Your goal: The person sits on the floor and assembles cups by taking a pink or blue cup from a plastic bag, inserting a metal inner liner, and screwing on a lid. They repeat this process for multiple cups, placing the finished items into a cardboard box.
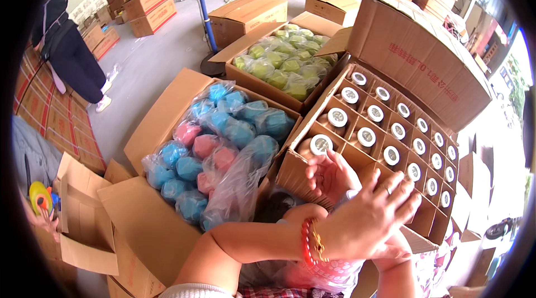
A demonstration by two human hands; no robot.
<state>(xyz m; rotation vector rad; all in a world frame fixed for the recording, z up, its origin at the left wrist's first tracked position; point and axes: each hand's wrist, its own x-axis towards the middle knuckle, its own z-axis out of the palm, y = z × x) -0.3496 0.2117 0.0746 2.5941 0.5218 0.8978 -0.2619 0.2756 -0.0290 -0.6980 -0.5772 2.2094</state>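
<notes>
A big open carton (424, 63) with a cardboard grid holds several brown jars with white round lids (365, 136). My right hand (329, 175) lies at the grid's near left corner, palm up and fingers loosely curled, just below the nearest jar (321, 144). My left hand (371, 214), with a red bead bracelet on the wrist and a ring, crosses over my right forearm. It rests flat, fingers spread, on the cells at the front of the grid. A small white thing shows between the two hands; I cannot tell what it is.
To the left, an open carton (167, 113) holds bagged blue and pink balls (223, 141); behind it is a carton of green ones (285, 63). A standing fan's pole (205, 18) rises behind. A person in dark clothes (70, 52) stands far left. A small open box (84, 225) is lower left.
</notes>
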